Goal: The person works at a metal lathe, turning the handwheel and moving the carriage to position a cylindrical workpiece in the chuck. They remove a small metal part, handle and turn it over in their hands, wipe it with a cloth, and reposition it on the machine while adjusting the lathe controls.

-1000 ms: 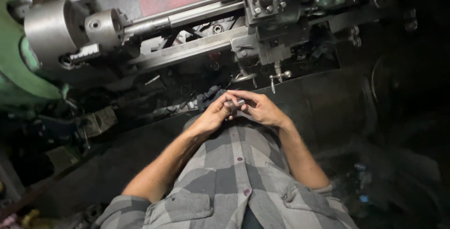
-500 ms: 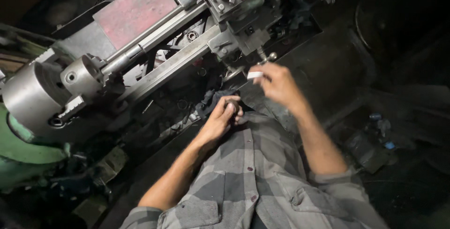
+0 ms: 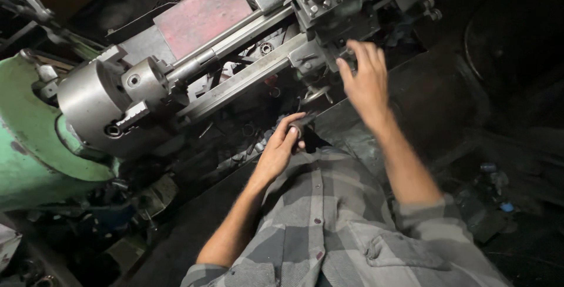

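While left hand (image 3: 281, 149) clamps a dark part (image 3: 301, 123) | right hand (image 3: 365, 78) spread on lathe carriage (image 3: 336, 12)

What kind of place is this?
Most likely a machine shop. A metal lathe fills the view: steel chuck, green headstock, carriage. The right hand reaches to the carriage; the left hand holds a small dark part. Everything looks grimy and oily.

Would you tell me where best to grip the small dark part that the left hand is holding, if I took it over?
Probably by its free right end, coming from the right. The left hand wraps the near end of the dark part, thumb on top, so only the short stub past the fingertips shows. The right hand is away at the carriage, leaving that side open. Its exact shape is too dark to tell.
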The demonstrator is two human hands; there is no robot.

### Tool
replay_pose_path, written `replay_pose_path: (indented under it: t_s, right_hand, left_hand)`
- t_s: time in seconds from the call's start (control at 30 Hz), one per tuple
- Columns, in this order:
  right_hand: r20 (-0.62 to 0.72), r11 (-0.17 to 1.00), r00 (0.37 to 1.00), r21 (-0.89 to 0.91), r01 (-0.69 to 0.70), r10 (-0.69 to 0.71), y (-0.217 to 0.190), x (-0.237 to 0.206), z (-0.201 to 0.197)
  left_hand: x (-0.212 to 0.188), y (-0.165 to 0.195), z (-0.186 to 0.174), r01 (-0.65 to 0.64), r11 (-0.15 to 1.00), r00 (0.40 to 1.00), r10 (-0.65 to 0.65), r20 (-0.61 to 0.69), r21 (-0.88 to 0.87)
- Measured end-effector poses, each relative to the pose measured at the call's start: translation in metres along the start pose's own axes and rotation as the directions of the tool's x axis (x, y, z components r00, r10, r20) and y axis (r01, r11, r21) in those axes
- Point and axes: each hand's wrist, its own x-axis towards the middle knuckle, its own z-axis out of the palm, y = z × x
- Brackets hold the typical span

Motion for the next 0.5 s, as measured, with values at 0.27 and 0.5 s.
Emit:
replay_pose_path:
  t_s: [0.27, 0.5]
  right_hand:
    - [0.892, -0.651, 0.4, 0.432, -0.624, 0.209, -0.027, -0.11, 0.048]
    - [0.898, -0.647, 0.36, 0.433, -0.627, 0.252, -0.009, -0.125, 0.056]
  left_hand:
    - [0.027, 0.005, 0.031, -0.223, 0.682, 0.971, 0.216, 0.099, 0.697]
    - [0.043, 0.002, 0.042, -0.247, 0.649, 0.954, 0.291, 0.065, 0.72]
